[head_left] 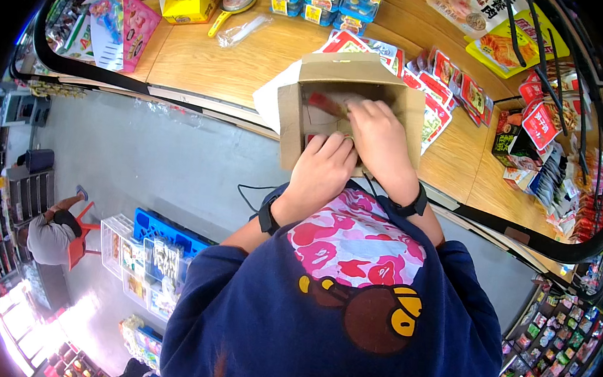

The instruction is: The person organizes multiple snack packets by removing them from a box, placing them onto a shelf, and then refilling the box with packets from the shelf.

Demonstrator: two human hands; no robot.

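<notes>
A brown cardboard box point(292, 127) with its flaps spread stands at the near edge of the wooden shelf. Both my hands reach into it over its near side. My left hand point(323, 160) is curled at the near left part of the box, and what its fingers hold is hidden. Farther in and to the right, my right hand point(382, 137) has its fingers bent and pressed together beside a small red and clear packet point(326, 104). Whether the fingers touch that packet cannot be made out. A bit of red shows by my left fingertips.
Red and white snack packets point(437, 89) lie fanned behind and right of the box. Blue-lidded tubs point(323, 2), a yellow-handled round item point(234, 6) and a pink display box point(126, 29) stand farther back. A black rail point(456, 208) edges the shelf. A seated person point(53, 236) is at left.
</notes>
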